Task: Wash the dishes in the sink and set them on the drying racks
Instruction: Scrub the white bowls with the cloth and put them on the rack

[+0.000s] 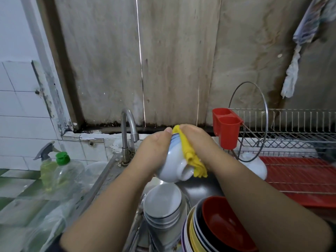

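Note:
Above the sink (pixel 198 188) my left hand (pixel 154 150) grips a white bowl (pixel 172 164) with blue stripes, tilted with its foot toward me. My right hand (pixel 198 142) holds a yellow cloth (pixel 189 155) against the bowl's outer side. Below, a stack of white bowls (pixel 163 208) stands in the sink. Beside it sits a stack of coloured bowls with a red one (pixel 221 224) on top. The wire drying rack (pixel 291 131) stands to the right, with a white bowl (pixel 254 166) lying by its near end.
A steel tap (pixel 129 131) runs a thin stream just left of my hands. A spray bottle (pixel 46 160) and a green-capped soap bottle (pixel 65 170) stand at left. A red cutlery holder (pixel 227 128) hangs on the rack above a red drip tray (pixel 300 179). Cloths (pixel 292 75) hang at upper right.

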Demonstrator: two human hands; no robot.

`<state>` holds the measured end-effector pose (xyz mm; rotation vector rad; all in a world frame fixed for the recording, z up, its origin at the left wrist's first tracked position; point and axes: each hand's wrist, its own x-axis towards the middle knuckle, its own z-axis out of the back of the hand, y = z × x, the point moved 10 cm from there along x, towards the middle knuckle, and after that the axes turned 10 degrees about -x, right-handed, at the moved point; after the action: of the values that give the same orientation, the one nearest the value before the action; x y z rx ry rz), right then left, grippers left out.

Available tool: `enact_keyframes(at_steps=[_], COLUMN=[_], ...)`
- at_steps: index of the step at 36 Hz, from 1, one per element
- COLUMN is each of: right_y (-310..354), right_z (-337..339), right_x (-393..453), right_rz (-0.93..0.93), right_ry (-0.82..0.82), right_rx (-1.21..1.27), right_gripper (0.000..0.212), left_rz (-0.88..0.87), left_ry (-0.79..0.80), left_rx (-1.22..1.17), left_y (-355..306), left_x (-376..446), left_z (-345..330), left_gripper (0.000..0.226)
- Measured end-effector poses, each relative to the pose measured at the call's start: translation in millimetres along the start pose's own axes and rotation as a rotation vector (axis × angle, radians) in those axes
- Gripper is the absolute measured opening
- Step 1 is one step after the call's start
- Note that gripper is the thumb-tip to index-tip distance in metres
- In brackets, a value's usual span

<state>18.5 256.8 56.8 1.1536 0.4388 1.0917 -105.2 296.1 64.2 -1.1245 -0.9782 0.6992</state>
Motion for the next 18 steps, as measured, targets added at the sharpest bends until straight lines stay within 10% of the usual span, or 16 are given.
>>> enact_keyframes(at_steps=[6,14,18], right_y=[-46.4,-43.4,-34.1], right_z=[-55.2,-14.8,-43.2], right_x=[-26.3,-22.7,-27.2], right_rz=[-0.467,-0.449,-0.428], right_ry=[0.165,-0.086,0.020], right_rx=[0.980,0.962,0.973], right_gripper=[0.042,0.044,0.045], left_rz=[0.179,0.408,0.274], left_ry=[-0.326,0.076,-0.164], left_rx=[-0.475,-0.613,-0.553], left_y=[26.1,38.1,17.2], left_x=[-5.0,0.3,5.4], left_z=[13.7,-13.5,11.2], left_gripper=[0.040,0.042,0.034])
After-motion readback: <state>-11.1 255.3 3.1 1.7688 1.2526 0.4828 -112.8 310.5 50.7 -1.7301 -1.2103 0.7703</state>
